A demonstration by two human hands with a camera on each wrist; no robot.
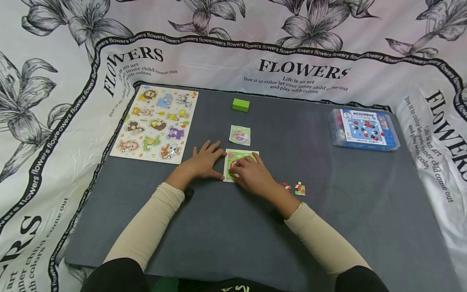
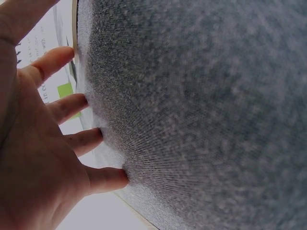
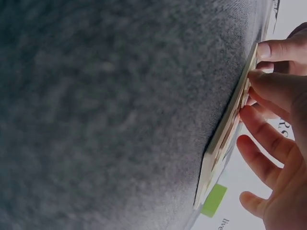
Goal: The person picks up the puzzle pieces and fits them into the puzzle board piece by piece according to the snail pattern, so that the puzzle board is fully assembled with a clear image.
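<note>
A small jigsaw board (image 1: 228,177) with a pale rim and a green picture lies flat on the grey table. My left hand (image 1: 205,163) rests at its left side with fingers spread, thumb and forefinger touching the rim; the left wrist view shows the other fingertips on the cloth. Over the board, my right hand (image 1: 253,174) pinches a small puzzle piece, mostly hidden by its fingers, against the picture. The right wrist view shows the thumb and fingers of this right hand (image 3: 283,120) bent at the board's surface (image 3: 211,158). Loose puzzle pieces (image 1: 300,188) lie right of the right hand.
Behind the board lies a small picture card (image 1: 240,135), with a green block (image 1: 240,105) farther back. A large animal puzzle board (image 1: 153,123) is at the back left. A clear plastic box (image 1: 365,129) with a molecule label sits at the back right.
</note>
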